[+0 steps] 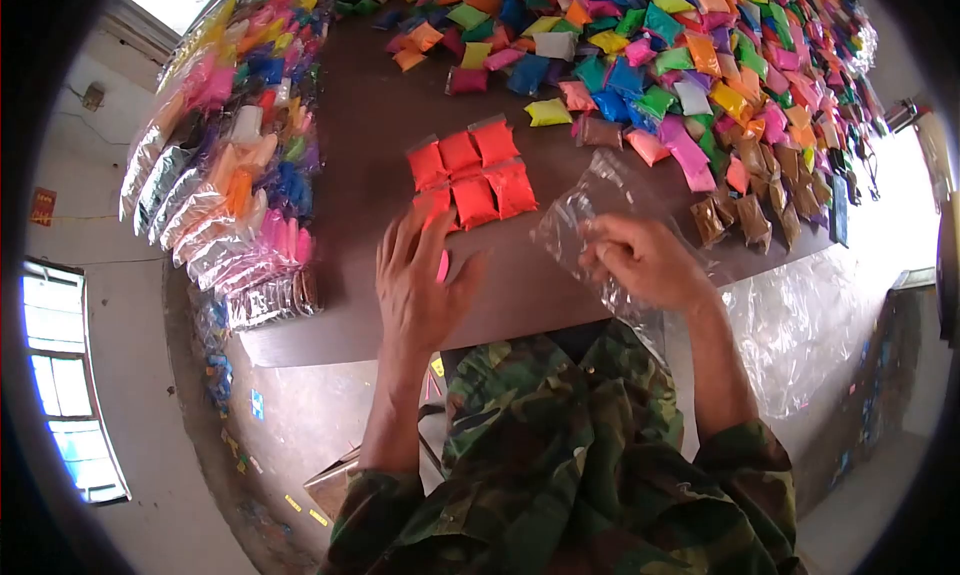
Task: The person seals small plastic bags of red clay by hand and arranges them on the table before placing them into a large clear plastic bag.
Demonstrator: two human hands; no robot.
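Several small red packets (474,202) lie in two rows on the brown table (370,105). My left hand (415,280) is over the near left end of these rows, fingers stretched and spread, covering part of the nearest packet. A small bright pink piece (443,266) shows between its thumb and forefinger; what it belongs to is hidden. My right hand (650,263) is closed, with its fingers pinched on a clear plastic bag (590,197). The bag hangs loosely around the fingers, to the right of the red packets.
A large heap of multicoloured packets (640,70) covers the far and right parts of the table. Brown packets (752,222) lie at its near right edge. Filled clear bags (225,200) are stacked along the left. Clear plastic (800,325) hangs below the right table edge.
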